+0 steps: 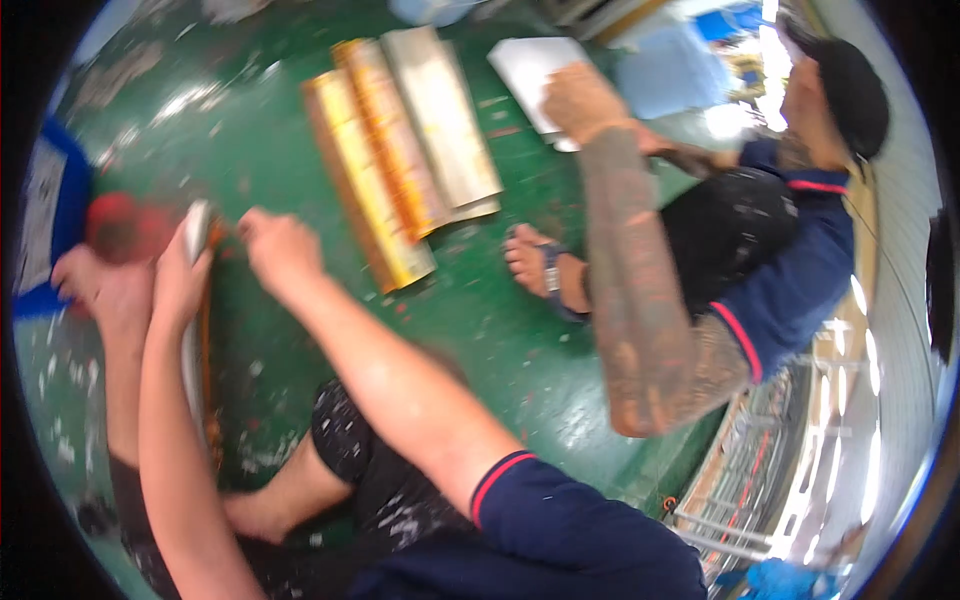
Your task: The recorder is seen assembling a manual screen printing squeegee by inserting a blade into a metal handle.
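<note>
Stretching beside the left foot (105, 285), a long white-and-orange strip (198, 345) is held in the grip of the left hand (185, 262); the right hand's (283, 255) grip is too blurred to be told

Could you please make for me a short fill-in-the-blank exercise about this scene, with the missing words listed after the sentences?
1. The long white-edged piece is in the person's ____ hand.
2. In the picture, the yellow panels lie to the ____ of the person's right hand.
3. The colour of the floor is mainly ____.
4. The co-worker's cap is ____.

Missing words: left; right; green; black.
</note>
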{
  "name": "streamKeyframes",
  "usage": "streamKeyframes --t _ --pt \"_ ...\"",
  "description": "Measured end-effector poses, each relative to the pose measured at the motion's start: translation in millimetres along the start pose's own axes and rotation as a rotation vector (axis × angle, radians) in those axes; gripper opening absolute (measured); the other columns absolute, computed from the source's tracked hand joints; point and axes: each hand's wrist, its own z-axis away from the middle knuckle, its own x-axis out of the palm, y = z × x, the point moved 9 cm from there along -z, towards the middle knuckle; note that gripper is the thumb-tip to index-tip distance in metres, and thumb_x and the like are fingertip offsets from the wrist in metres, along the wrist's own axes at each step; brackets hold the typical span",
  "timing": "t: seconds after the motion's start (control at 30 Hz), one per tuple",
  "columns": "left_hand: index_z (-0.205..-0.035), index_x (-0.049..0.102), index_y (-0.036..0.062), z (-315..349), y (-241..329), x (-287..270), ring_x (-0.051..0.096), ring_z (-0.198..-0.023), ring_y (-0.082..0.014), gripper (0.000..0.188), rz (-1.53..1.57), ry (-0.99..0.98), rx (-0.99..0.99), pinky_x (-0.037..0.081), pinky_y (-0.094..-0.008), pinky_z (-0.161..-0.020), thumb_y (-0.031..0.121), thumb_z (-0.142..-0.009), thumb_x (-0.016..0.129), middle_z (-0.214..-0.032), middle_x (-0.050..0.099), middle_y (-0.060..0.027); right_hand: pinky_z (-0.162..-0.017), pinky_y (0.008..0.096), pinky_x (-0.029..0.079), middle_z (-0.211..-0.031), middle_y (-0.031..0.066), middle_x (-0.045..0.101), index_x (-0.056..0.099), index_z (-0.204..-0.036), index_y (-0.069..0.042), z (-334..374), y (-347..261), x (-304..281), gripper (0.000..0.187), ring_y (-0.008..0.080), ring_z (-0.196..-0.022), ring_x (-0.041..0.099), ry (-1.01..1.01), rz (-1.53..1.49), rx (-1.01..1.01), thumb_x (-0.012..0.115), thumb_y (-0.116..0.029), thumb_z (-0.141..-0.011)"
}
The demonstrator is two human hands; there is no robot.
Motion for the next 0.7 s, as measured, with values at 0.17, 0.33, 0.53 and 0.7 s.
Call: streamKeyframes --t 0.17,0.33,0.53,0.7 --pt "-0.154 0.047 0.0059 6 -4 -1 0.065 -0.127 -0.0398 0.064 0.036 0.004 -0.039 0.049 -0.0470 -0.106 0.007 -0.093 0.063 -0.134 0.067 -0.0248 -0.078 0.0540 0.057 -0.097 0.0157 0.076 0.069 -0.110 -0.015 5 -12 -7 0.016 0.0424 -0.091 0.072 0.006 -0.073 -0.069 0.058 -0.021 -0.101" --pt "-0.155 0.045 0.0051 0 3 4 0.065 -0.124 -0.0429 0.065 -0.004 -0.002 -0.061 0.050 -0.0491 -0.104 0.008 -0.093 0.065 -0.133 0.067 -0.0260 -0.072 0.0547 0.056 -0.097 0.0147 0.073 0.067 -0.110 -0.013 3 -18 -18 0.013 0.0433 -0.084 0.071 0.049 0.012 -0.148 0.060 -0.016 -0.100" --pt "-0.155 0.045 0.0044 -2 1 5 0.064 -0.125 -0.0437 0.064 0.029 0.000 -0.014 0.049 -0.0499 -0.105 0.007 -0.093 0.063 -0.133 0.066 -0.0278 -0.093 0.0487 0.051 -0.105 0.0127 0.069 0.073 -0.107 -0.014 9 -34 -20 0.019 0.0348 -0.114 0.064 0.208 0.042 -0.305 0.059 -0.009 -0.095" --pt "-0.155 0.045 0.0041 0 -1 3 0.063 -0.126 -0.0442 0.065 0.018 0.004 -0.048 0.049 -0.0497 -0.106 0.007 -0.092 0.063 -0.134 0.066 -0.0273 -0.096 0.0496 0.051 -0.099 0.0125 0.070 0.075 -0.099 -0.009 9 -28 -27 0.014 0.0344 -0.115 0.062 0.400 0.127 -0.360 0.062 -0.011 -0.094"
